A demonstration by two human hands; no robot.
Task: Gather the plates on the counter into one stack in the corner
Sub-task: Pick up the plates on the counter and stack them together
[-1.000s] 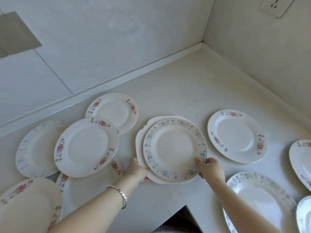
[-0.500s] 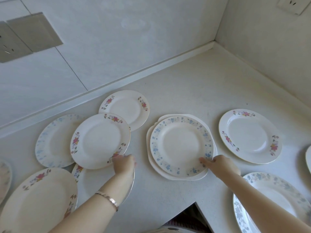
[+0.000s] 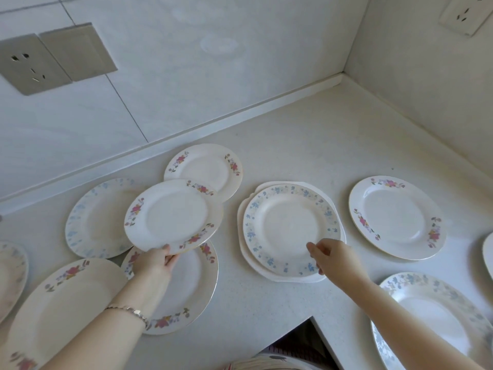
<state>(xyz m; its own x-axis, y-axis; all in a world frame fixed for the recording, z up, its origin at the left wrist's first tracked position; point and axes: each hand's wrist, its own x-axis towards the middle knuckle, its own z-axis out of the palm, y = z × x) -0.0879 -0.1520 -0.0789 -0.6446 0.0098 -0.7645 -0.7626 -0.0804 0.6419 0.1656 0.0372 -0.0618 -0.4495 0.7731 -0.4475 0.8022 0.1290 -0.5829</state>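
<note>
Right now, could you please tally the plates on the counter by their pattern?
Pink-flowered plates: 5
Blue-flowered plates: 3
Plain white scalloped plate: 1
Edge-cropped plates, pattern unclear: 2
Total: 11 plates

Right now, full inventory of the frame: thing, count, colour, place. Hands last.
Pink-flower plates: five, white; four at left, one held up, one alone at right.
Blue-flower plates: four, white; far left edge, left, centre, bottom right.
Scalloped plate: one, plain white, under centre blue-flower plate.
Cut-off plate: one, white, right edge, pattern unclear.
Counter: one, speckled white; corner bare.
Wall outlets: two, grey left, white top right.
Left hand: grips rim of lifted pink-flower plate; bracelet on wrist.
Right hand: on centre blue-flower plate's rim.
</note>
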